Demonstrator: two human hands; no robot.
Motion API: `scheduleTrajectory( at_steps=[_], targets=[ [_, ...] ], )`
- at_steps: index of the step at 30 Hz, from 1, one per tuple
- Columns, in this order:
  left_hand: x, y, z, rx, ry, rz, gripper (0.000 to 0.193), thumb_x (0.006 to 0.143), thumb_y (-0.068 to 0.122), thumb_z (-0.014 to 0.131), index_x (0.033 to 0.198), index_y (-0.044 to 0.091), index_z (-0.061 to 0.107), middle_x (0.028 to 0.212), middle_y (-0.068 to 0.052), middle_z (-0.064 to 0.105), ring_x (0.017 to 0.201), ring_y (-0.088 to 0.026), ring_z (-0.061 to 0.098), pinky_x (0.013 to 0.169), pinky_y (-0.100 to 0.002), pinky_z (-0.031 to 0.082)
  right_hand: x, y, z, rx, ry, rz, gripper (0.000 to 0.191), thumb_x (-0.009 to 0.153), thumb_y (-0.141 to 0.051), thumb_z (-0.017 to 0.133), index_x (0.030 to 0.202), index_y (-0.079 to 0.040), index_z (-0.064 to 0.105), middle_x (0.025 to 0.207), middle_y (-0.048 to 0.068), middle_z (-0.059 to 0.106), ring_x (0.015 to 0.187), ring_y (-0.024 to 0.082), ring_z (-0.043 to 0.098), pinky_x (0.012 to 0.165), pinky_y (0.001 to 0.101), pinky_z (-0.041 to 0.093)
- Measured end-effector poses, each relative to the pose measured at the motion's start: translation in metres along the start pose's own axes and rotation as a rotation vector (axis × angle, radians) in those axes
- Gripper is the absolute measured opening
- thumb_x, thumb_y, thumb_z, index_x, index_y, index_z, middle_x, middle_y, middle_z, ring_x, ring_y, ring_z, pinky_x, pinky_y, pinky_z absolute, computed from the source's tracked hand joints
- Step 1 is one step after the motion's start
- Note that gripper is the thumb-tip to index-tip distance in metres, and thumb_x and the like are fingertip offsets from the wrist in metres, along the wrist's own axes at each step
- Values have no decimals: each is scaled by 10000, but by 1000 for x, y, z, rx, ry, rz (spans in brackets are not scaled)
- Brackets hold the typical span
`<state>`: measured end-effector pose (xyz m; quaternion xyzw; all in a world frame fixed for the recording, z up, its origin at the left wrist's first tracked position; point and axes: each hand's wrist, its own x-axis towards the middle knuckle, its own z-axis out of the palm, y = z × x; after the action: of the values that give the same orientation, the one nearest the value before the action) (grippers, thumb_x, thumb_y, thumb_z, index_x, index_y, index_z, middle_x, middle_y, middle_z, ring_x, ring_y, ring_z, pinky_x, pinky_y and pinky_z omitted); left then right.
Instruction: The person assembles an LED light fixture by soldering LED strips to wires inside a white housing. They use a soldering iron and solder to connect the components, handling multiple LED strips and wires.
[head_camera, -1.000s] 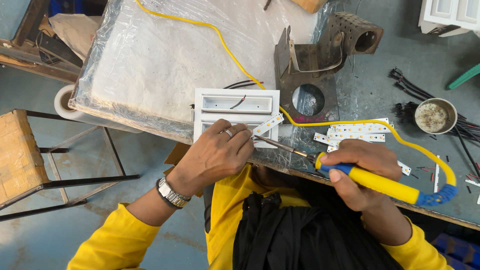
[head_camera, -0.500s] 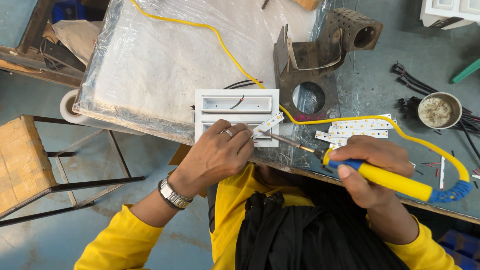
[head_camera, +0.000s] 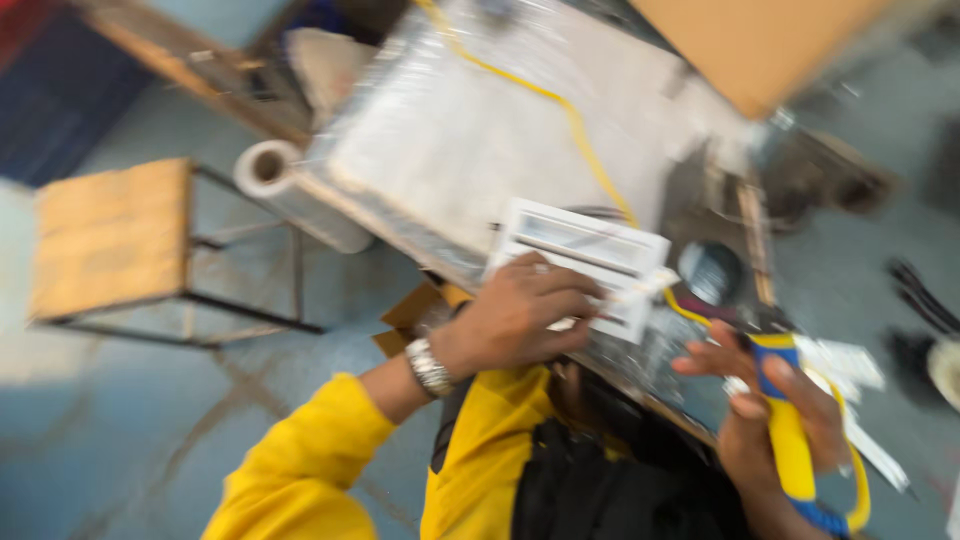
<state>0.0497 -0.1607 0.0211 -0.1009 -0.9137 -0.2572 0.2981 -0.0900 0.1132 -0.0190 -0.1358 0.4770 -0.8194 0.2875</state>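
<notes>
Yellow is the handle of the soldering iron (head_camera: 790, 440), which the right hand (head_camera: 770, 420) grips at the near right, fingers wrapped closed around it; its tip is lost in the blur, so whether it touches anything cannot be told. The left hand (head_camera: 520, 315) rests on the near edge of a white rectangular housing (head_camera: 580, 265), its fingers pinched together on a small white strip (head_camera: 640, 290), and a metal wristwatch (head_camera: 430, 365) sits on that wrist. The housing lies at the near edge of a workbench (head_camera: 460, 140) covered with clear plastic sheet, and a yellow cord (head_camera: 570, 110) runs far across it. At the left stand a wooden stool (head_camera: 110, 235) and a paper roll (head_camera: 270, 170). It seems a soldering step on the strip, with the iron held a little away to the right; the next move would need a steady tip on the joint while the left fingers keep the strip from slipping
</notes>
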Motion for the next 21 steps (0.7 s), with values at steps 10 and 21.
scheduleTrajectory(
  at_steps=[10, 21],
  targets=[
    [-1, -6, 0, -569, 116, -166, 68, 855, 128, 767, 908, 97, 739, 1024, -7, 759, 1028, -144, 716, 954, -292, 573, 61, 28, 51, -763, -353, -864, 317, 1026, -17, 585, 1253, -6, 365, 1321, 337, 589, 1221, 476, 618, 1076, 569, 473],
    [-14, -41, 13, -1115, 114, -205, 121, 948, 114, 775, 981, 7, 729, 1167, -92, 751, 1147, -142, 680, 1086, -324, 505, 71, 32, 53, -850, -524, -774, 576, 937, 111, 614, 1329, -96, 247, 1576, 320, 420, 1319, 438, 592, 1036, 462, 528]
  ],
)
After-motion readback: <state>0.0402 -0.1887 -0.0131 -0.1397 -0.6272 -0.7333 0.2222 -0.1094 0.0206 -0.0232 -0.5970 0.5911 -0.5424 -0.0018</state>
